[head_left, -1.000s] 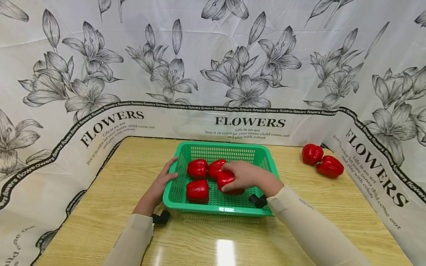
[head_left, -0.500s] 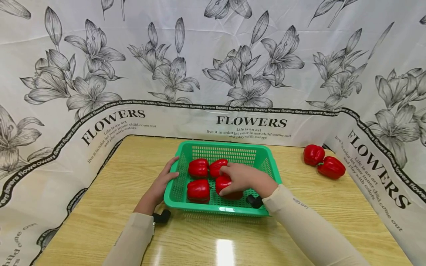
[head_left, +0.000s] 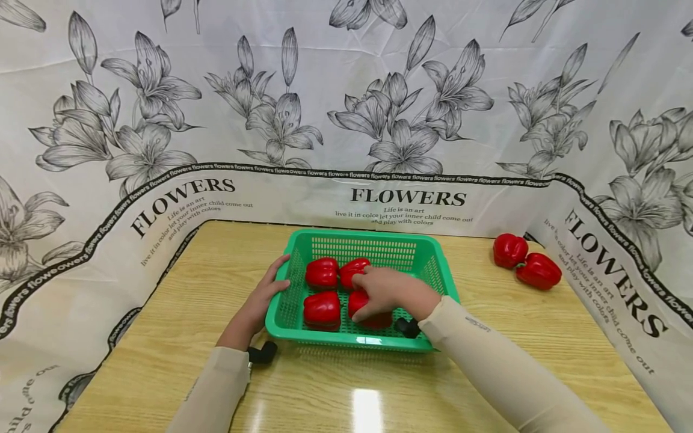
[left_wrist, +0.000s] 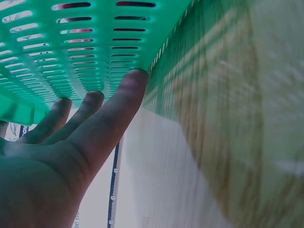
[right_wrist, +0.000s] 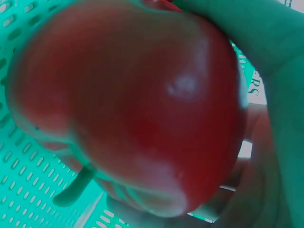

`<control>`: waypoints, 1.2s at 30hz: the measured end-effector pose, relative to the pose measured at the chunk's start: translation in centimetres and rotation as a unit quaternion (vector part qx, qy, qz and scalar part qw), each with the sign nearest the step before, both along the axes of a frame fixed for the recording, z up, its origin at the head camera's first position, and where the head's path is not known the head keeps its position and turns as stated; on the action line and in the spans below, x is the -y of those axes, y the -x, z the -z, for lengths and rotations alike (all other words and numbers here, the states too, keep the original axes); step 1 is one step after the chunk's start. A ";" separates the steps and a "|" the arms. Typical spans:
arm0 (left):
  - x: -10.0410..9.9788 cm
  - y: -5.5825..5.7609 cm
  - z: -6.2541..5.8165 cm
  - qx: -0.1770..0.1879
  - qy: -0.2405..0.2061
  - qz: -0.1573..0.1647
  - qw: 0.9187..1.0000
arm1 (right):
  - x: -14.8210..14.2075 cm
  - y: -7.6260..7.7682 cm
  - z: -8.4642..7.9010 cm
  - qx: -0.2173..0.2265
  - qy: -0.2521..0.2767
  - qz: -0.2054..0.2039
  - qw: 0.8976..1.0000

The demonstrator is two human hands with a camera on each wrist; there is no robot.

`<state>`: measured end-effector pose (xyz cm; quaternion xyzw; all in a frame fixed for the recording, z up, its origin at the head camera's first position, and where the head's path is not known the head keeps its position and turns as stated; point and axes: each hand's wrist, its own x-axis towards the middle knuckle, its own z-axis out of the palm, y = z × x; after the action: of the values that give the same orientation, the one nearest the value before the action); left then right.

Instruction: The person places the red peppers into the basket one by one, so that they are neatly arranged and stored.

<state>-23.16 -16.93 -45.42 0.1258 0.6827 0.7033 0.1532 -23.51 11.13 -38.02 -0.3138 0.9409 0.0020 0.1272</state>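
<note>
A green perforated plastic basket stands on the table with several red bell peppers in it. My left hand holds its left rim, thumb over the edge; in the left wrist view the fingers lie along the outer wall. Inside the basket, toward the front right, my right hand grips a bell pepper from above, its green stem showing in the right wrist view. Close by sit a back-left pepper, a front-left pepper and a back-middle pepper, partly covered by the hand.
Two more red bell peppers, one upright and one lying, touch each other at the table's back right. Flower-printed cloth walls the wooden table at the back and sides. Black wrist-worn cameras hang below the wrists.
My right hand has shifted a little to the left and down inside the basket with the gripped bell pepper. The left hand keeps its hold on the rim.
</note>
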 end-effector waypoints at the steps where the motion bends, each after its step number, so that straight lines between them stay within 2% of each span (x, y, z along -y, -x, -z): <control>1: 0.0 0.0 0.1 0.000 0.001 -0.001 1.000 | 0.1 0.0 0.1 0.001 -0.003 0.000 1.000; 5: 0.0 -0.1 -0.1 0.004 -0.001 0.000 1.000 | 0.4 0.2 0.2 0.003 -0.007 -0.003 1.000; 11: -0.2 -0.7 -1.5 0.009 0.002 0.005 1.000 | 0.6 0.2 0.1 -0.004 -0.007 -0.006 1.000; 14: -0.2 -0.9 -1.9 0.008 0.004 0.008 1.000 | 0.8 0.2 0.1 -0.005 -0.013 -0.005 1.000; 17: -0.1 -0.8 -1.6 0.009 -0.001 0.007 1.000 | 0.9 0.2 0.2 -0.006 -0.016 -0.004 1.000; 24: 0.1 0.0 0.0 0.002 -0.006 -0.002 1.000 | 1.1 0.2 0.4 -0.011 -0.016 -0.007 1.000; 27: 0.1 0.2 0.3 -0.004 -0.004 0.000 1.000 | 1.3 0.3 0.4 -0.011 -0.013 -0.005 1.000; 31: 0.1 0.1 0.0 0.003 -0.006 0.001 1.000 | 1.4 0.3 0.4 -0.010 -0.016 -0.002 1.000; 36: 0.0 -0.5 -1.0 0.011 -0.007 0.009 1.000 | 1.3 0.3 0.4 -0.002 -0.014 -0.001 1.000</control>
<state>-22.65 -16.90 -44.41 0.1254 0.6749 0.7078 0.1666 -23.86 9.80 -38.43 -0.3128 0.9408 0.0162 0.1299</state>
